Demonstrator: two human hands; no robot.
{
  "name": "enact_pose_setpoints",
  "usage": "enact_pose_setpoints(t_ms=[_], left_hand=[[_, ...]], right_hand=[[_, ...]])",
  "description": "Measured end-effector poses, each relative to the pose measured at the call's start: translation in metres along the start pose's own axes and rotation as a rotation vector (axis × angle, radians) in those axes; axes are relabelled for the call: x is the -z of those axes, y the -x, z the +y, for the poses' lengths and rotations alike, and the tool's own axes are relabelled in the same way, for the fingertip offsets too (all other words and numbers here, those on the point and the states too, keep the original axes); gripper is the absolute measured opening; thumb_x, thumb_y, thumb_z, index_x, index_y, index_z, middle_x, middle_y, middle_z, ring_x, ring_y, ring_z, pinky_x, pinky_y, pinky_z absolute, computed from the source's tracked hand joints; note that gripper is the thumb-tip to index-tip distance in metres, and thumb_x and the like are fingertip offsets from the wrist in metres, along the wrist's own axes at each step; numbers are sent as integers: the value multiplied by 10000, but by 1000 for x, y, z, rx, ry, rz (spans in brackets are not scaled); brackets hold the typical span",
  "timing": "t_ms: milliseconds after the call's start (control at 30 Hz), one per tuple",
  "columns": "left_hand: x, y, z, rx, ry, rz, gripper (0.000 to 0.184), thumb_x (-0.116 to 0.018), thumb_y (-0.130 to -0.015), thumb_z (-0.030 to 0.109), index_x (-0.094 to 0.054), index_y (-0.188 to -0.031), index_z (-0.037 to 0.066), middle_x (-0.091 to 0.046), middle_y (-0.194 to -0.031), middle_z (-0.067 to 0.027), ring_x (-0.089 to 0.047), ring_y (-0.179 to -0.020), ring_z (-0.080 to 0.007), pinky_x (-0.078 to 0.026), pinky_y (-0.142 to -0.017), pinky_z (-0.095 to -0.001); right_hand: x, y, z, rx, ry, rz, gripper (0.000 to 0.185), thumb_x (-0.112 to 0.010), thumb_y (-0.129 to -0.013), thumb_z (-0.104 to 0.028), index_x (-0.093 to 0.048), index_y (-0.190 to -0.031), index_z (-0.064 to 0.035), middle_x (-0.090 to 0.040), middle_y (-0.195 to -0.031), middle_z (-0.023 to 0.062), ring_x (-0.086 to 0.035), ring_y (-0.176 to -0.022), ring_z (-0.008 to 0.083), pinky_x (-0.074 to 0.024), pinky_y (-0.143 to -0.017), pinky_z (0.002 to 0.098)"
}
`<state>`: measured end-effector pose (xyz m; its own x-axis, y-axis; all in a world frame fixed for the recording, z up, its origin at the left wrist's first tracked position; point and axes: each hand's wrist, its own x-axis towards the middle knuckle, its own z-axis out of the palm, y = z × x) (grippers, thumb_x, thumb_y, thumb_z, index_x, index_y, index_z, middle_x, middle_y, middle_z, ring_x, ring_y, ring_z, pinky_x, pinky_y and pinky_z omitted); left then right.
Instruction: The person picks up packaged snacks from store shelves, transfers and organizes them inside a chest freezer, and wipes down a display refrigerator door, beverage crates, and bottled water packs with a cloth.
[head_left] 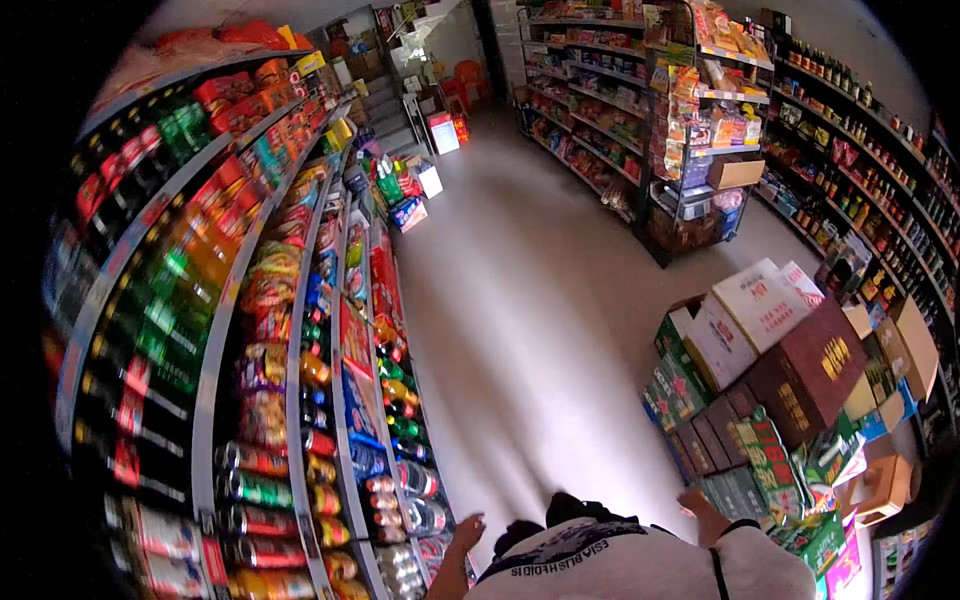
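grip of both hands unclear, left hand (466, 533) beside shelved bottles (424, 516), right hand (704, 509) near stacked boxes (803, 372)

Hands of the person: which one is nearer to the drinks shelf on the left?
The left hand, beside the drinks shelf; the right hand is near the stacked boxes.

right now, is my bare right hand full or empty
Looks empty: the bare right hand has nothing visible in its fingers, and smooth pale floor shows beyond them.

On white shirt (650, 565) I read "ESTABLISHED", upside down, ending unclear; other lettering too small or blurred.
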<state>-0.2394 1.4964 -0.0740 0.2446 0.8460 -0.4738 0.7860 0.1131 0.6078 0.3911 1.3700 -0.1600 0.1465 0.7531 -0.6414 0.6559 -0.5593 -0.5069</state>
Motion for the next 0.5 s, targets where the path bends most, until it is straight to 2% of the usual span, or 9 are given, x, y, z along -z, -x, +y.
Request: enact_pose_setpoints(t_ms=[33,67,100,133,167,200,300,400,500], left_hand=[[8,4,5,66,-149,-62,441,-572,-811,297,-516,-1209,117,-596,-1072,-180,-571,-995,-329,-447,-868,-415],[-15,-7,-52,-179,34,82,417,-577,-804,301,-540,-1174,113,-615,-1030,-177,-577,-973,-356,-456,-848,-427],[-24,-9,-60,-34,-22,7,342,-567,-799,274,-569,-1074,72,-619,-977,-179,-581,-931,-370,-468,-813,-427],[-16,-18,-56,120,-40,-18,338,-564,-795,266,-570,-1069,69,-618,-976,-179,-581,-930,-368,-468,-811,-427],[-2,-34,-46,258,-25,-11,333,-562,-791,259,-571,-1063,66,-617,-974,-180,-581,-929,-367,-469,-808,-427],[11,-54,-43,344,-13,6,329,-559,-787,251,-573,-1057,63,-615,-973,-181,-580,-928,-365,-470,-805,-427],[56,-121,-32,455,-8,53,317,-552,-776,228,-577,-1040,54,-612,-969,-183,-579,-926,-361,-472,-798,-427],[125,-201,-25,457,-20,107,306,-544,-764,205,-581,-1023,45,-608,-965,-185,-578,-923,-357,-475,-790,-426],[201,-300,-19,423,-58,193,295,-537,-753,182,-585,-1006,36,-604,-961,-188,-577,-921,-352,-477,-782,-426]], right_hand=[[6,-46,-32,281,220,99,225,-463,-830,-212,-568,-682,-78,-560,-629,135,-559,-553,279,-435,-484,445],[14,-93,-71,561,447,196,197,-496,-799,-227,-563,-677,-86,-572,-650,140,-566,-601,301,-440,-535,458],[33,-134,-113,840,683,292,177,-530,-768,-241,-558,-672,-95,-583,-670,145,-574,-649,323,-444,-585,471],[56,-155,-189,485,442,91,250,-536,-807,-299,-579,-748,-60,-571,-752,168,-551,-724,349,-438,-651,482],[64,-188,-246,434,349,139,286,-519,-809,-301,-594,-841,-27,-609,-878,197,-565,-849,401,-455,-750,486],[74,-215,-288,562,199,217,289,-508,-814,-298,-607,-937,-56,-610,-972,208,-560,-945,399,-453,-812,466],[128,-252,-430,647,33,258,295,-512,-842,-291,-583,-1006,-58,-627,-958,168,-596,-887,345,-479,-757,435],[147,-320,-483,542,-70,113,290,-529,-850,-325,-586,-973,-69,-632,-918,159,-613,-847,313,-481,-743,435],[151,-392,-454,550,266,82,282,-494,-860,-318,-593,-987,-87,-621,-980,142,-591,-911,319,-469,-787,426]])
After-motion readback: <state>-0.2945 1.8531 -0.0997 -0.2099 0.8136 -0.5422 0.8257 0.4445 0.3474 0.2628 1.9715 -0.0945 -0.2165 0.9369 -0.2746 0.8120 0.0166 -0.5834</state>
